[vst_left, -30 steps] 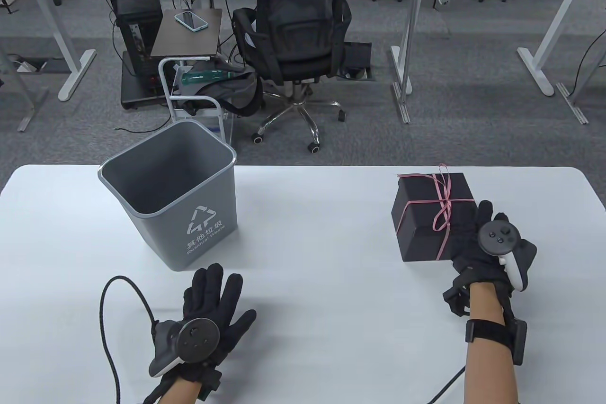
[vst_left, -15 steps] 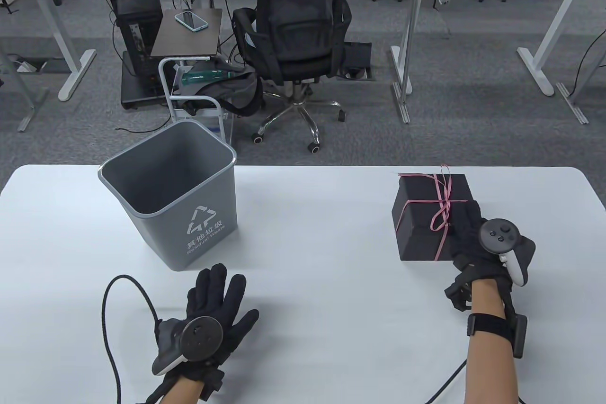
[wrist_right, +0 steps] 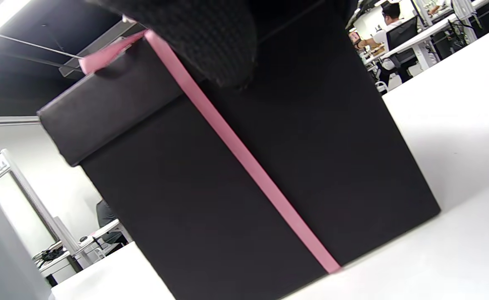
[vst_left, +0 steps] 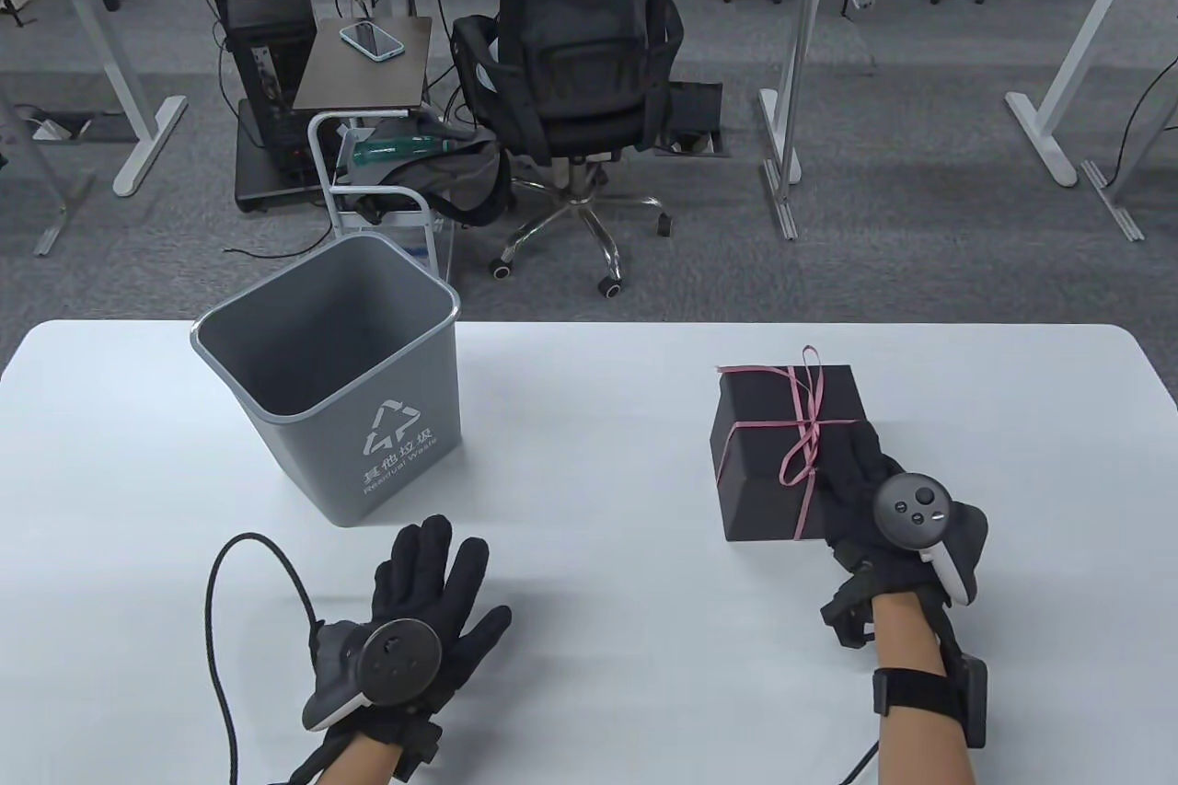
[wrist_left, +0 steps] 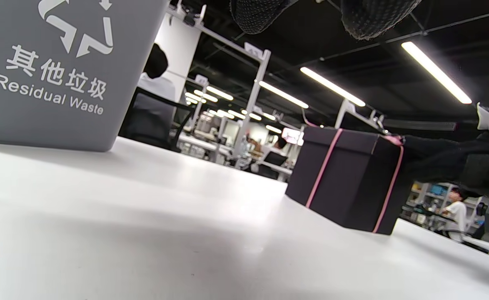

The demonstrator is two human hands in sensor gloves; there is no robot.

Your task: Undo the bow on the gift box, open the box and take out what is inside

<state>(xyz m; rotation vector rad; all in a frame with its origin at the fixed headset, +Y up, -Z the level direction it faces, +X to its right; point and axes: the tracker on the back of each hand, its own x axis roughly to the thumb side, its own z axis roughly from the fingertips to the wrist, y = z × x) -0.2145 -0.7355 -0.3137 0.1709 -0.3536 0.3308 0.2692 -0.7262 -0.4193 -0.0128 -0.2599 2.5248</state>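
A black gift box (vst_left: 756,454) tied with a pink ribbon (vst_left: 810,428) stands on the white table's right half, its bow on the lid still knotted. My right hand (vst_left: 860,477) grips the box at its near right corner, fingers over the lid edge. In the right wrist view a gloved finger (wrist_right: 211,37) presses the box (wrist_right: 178,200) beside the ribbon band (wrist_right: 244,158). My left hand (vst_left: 437,569) lies flat on the table, fingers spread, holding nothing, well left of the box (wrist_left: 353,175). The contents are hidden.
A grey waste bin (vst_left: 331,380) stands at the table's left rear, just beyond my left hand, and looms large in the left wrist view as the bin (wrist_left: 61,71). A black cable (vst_left: 225,601) loops left of that hand. A person sits on an office chair (vst_left: 571,58) past the far edge.
My right hand has slid the gift box leftward and nearer to me. My left hand crept slightly right and forward, still flat.
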